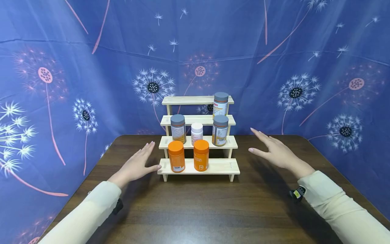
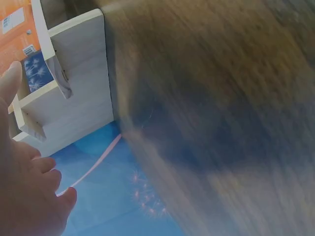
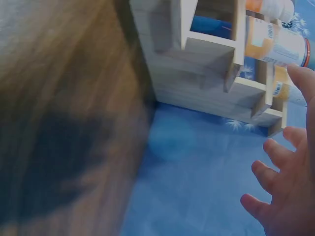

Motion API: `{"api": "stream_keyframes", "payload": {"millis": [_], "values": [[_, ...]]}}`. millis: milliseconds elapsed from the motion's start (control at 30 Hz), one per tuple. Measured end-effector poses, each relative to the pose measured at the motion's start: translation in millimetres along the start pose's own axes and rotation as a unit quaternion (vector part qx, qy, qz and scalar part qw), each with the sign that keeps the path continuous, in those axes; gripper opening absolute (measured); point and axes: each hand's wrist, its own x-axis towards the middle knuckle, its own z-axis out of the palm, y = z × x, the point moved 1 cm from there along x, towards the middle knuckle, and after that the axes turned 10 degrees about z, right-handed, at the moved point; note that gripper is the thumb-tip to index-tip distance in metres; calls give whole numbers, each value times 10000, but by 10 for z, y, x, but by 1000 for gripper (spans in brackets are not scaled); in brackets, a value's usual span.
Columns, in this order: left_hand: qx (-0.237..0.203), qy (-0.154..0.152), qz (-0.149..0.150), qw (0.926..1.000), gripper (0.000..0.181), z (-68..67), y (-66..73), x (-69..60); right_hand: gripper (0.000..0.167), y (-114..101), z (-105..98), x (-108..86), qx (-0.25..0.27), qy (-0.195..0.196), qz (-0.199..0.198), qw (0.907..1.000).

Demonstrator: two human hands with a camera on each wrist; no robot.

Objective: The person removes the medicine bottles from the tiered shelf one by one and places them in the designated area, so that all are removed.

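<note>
A blue cloth (image 1: 237, 40) printed with dandelions hangs behind and around a brown table (image 1: 195, 206). On the table stands a four-step wooden shelf (image 1: 223, 166), between the two hands. The left hand (image 1: 136, 166), fingers extended and thumb held apart, is just beside the lowest step's left end; whether the thumb touches it cannot be told. The right hand (image 1: 280, 154), fingers spread and holding nothing, is off the shelf's right side, apart from it. The lowest step holds a left orange jar (image 1: 176, 159) and a right orange jar (image 1: 201, 157), both nearer the left hand. Above them, two grey-lidded jars (image 1: 220, 133) flank a small white bottle (image 1: 196, 134); another grey-lidded jar (image 1: 220, 108) stands behind the right one.
</note>
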Motion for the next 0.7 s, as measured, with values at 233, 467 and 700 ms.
{"api": "stream_keyframes", "payload": {"millis": [233,467,700], "values": [[-270,30,-168,9995,109,85,-32,33,77,-148,-111,106,431,40,199,9989],[-843,-108,-551,9949,111,128,-61,46,76,-283,-220,251,867,151,218,9959],[-1372,-337,-727,9873,107,187,-69,55,79,-381,-280,386,1213,146,367,9918]]}}
